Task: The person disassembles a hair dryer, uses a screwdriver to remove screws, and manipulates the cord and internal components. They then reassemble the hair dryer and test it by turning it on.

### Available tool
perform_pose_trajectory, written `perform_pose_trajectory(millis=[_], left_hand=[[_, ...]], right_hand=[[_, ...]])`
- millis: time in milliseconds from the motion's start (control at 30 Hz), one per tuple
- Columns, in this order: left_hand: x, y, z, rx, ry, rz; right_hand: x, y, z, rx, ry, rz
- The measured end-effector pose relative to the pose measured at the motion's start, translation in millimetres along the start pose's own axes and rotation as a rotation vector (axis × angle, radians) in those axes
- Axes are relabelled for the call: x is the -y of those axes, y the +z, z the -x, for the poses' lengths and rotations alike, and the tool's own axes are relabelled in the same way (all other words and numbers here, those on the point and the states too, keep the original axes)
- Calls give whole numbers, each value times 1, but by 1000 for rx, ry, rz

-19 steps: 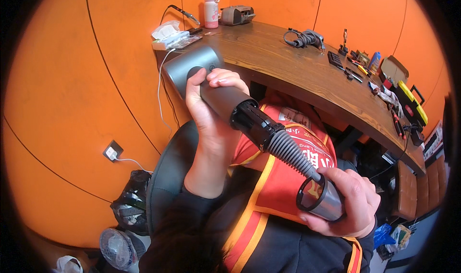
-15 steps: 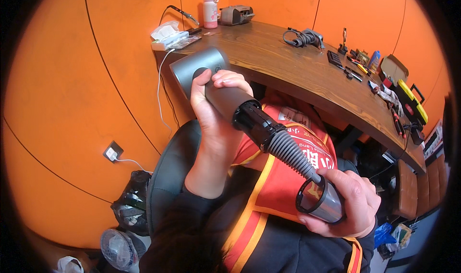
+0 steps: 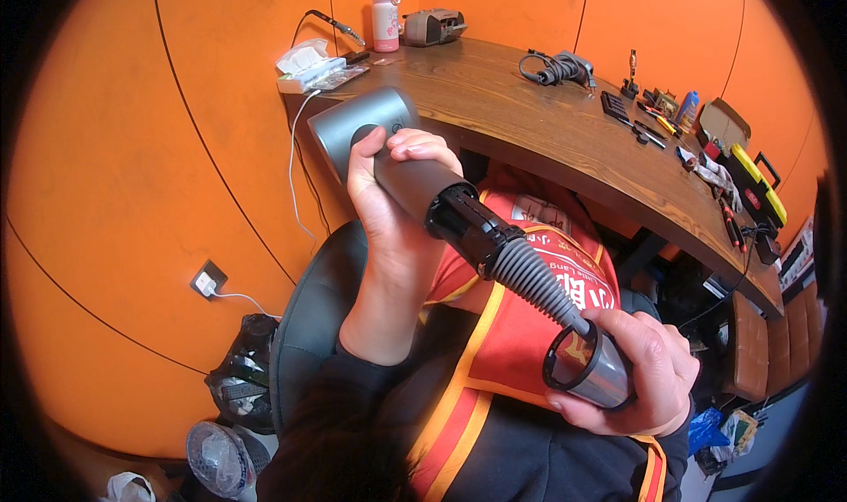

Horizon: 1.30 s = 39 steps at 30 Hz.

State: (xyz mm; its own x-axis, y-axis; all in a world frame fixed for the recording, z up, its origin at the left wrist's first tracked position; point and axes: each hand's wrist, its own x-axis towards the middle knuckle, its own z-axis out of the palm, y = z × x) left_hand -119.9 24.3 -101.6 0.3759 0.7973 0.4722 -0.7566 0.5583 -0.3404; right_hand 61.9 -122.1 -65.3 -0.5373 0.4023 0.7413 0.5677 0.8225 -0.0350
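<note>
My left hand (image 3: 401, 176) is wrapped round the upper handle of a grey hair dryer (image 3: 366, 130), just below its barrel-shaped head. From the handle's lower end sticks a bare black inner housing (image 3: 472, 230). A ribbed grey cord sleeve (image 3: 538, 281) runs on from it, down to the right. My right hand (image 3: 648, 370) is closed round a short hollow cylinder (image 3: 600, 380), shiny grey with a dark rim, which looks like the handle's end cover. It sits apart from the handle, and the sleeve's thin tip meets its rim beneath my right fingers.
Ahead stands a wooden desk (image 3: 494, 92) with a coiled-cord grey device (image 3: 560, 68), a pink-and-white bottle (image 3: 386, 18) and a tissue pack (image 3: 304, 61). Hand tools and a black-and-yellow toolbox (image 3: 757, 184) lie at its right end. A red apron (image 3: 512, 352) covers my lap.
Almost nothing differs. The hair dryer and my left hand have shifted very slightly to the left; both hands keep their holds.
</note>
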Motion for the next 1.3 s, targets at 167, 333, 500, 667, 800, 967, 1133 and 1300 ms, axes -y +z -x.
perform_pose_trajectory(millis=[167,333,500,667,800,967,1133,1300], left_hand=[[-1,0,0,-12,-3,-5],[-1,-1,0,-10,-5,-2],[1,-1,2,-5,133,-284],[6,5,9,65,372,-545],[17,8,21,159,514,-818],[27,10,32,298,526,-852],[35,7,34,297,492,-845],[37,3,34,316,426,-819]], right_hand=[[-1,0,0,11,0,-4],[0,-1,-1,15,22,-2],[-2,4,-2,48,154,104],[-6,10,-3,90,282,129],[-7,14,-5,138,363,176],[-14,22,-12,181,304,87],[-16,23,-20,301,303,41],[-14,24,-23,337,273,37]])
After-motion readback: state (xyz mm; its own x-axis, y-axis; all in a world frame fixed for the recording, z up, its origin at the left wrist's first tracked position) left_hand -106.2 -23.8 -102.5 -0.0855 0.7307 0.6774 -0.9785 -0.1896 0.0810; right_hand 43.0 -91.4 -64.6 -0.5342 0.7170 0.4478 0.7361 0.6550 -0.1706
